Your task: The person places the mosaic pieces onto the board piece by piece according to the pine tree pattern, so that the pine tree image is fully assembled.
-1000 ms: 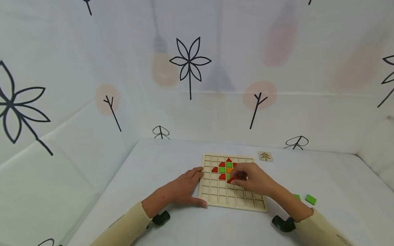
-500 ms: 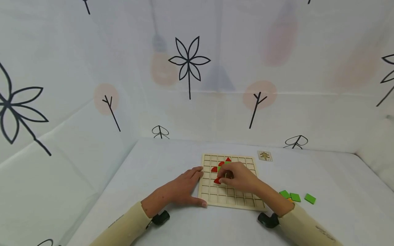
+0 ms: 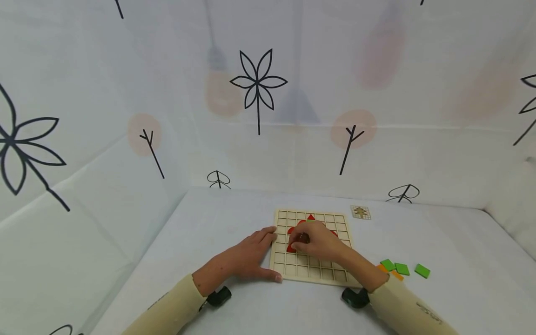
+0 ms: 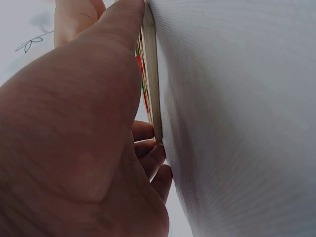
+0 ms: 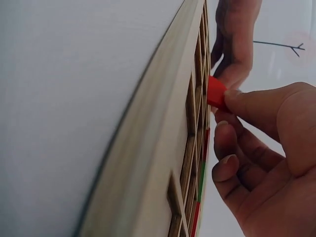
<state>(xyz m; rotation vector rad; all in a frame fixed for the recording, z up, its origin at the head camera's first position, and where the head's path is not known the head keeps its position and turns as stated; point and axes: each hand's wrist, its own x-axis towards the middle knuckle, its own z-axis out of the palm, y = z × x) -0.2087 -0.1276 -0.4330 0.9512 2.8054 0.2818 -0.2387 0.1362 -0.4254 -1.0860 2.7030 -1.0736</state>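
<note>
My right hand (image 3: 316,239) pinches a red tile (image 5: 216,93) with a curved edge between thumb and fingertips. In the right wrist view the tile stands tilted on the wooden grid board (image 5: 158,143), right at its slots. The head view has it over the left part of the board (image 3: 305,275). Red tiles (image 3: 311,217) and green ones sit in the upper squares, partly hidden behind the hand. At the board's left edge rests my left hand (image 3: 251,253), thumb spread toward the near corner; the left wrist view has its fingertips against the board's side (image 4: 152,69).
Loose green tiles (image 3: 422,271) and orange tiles (image 3: 398,275) lie on the white cloth to the right, near the right forearm. A small card with a tree-shaped pattern (image 3: 360,212) lies beyond the board's far right corner. A patterned white curtain (image 3: 293,153) stands behind.
My right hand has moved left across the board with the red tile, from the middle columns to the left ones. The loose orange tiles have come into sight. The left hand stays in place.
</note>
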